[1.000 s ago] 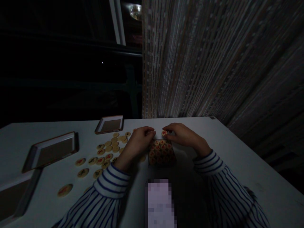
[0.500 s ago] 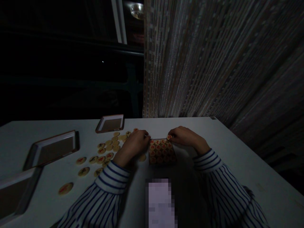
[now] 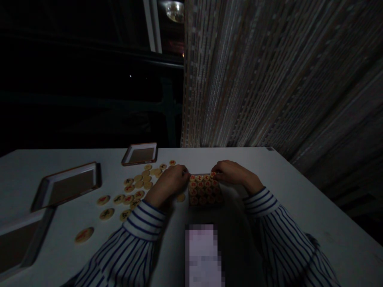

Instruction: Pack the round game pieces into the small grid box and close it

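A small square box (image 3: pixel 222 200) holds Chinese chess pieces (image 3: pixel 207 184) with red characters, laid in rows. At its back right corner, my right hand (image 3: pixel 231 172) pinches a Chinese chess piece (image 3: pixel 213 174) with a red mark, just over the end of the back row. My left hand (image 3: pixel 172 179) is closed, its fingertips against the box's back left corner; their undersides are hidden. Loose pieces (image 3: pixel 139 184) are spread beside and behind my left forearm, some face down, others with red or dark characters. One pale piece (image 3: pixel 180 197) lies between my left wrist and the box.
Shallow trays or lids stand on the white table (image 3: pixel 287 195): one at the back (image 3: pixel 139 154), one at the left (image 3: pixel 68 185) and one at the near left (image 3: pixel 24 239). A blurred-out phone-like screen (image 3: pixel 204 255) is close to me. A string curtain (image 3: pixel 239 79) hangs behind the table.
The piece in my right hand has come slightly lower, nearer the back row's right end. My left hand stays at the box corner. The whole view has shifted a little.
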`<state>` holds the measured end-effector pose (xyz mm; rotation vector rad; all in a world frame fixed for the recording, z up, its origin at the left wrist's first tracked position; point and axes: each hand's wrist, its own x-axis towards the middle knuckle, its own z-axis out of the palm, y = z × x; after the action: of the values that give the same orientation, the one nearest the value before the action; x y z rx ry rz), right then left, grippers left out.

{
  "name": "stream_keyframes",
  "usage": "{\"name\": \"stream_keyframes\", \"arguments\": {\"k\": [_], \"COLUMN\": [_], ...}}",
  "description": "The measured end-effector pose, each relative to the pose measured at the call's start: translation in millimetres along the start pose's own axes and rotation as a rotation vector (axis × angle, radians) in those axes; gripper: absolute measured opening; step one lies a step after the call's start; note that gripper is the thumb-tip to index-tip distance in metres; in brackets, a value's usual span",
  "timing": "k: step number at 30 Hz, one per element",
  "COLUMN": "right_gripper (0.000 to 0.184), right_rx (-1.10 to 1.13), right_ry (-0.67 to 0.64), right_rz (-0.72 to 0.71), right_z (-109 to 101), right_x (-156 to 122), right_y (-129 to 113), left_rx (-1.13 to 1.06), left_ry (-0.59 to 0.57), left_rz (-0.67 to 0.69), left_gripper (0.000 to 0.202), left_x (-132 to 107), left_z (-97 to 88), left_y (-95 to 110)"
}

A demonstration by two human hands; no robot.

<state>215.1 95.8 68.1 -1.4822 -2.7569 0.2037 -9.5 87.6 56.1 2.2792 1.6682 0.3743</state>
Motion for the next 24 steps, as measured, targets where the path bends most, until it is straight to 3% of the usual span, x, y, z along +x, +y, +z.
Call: {"name": "stream_keyframes", "arguments": {"k": [24], "right_gripper": [0.027], "right_rx": [0.021], "right_ry": [0.023], "right_rz": [-0.019], "right_z": [2.4], "right_x": [0.0], "right_y": [6.2], "left_rx": [-0.054], "left_ry": [-0.024], "left_rz": [0.020], "left_gripper": [0.031], "left_x": [-0.6], "left_z": [-2.4], "left_y": [-2.2]}}
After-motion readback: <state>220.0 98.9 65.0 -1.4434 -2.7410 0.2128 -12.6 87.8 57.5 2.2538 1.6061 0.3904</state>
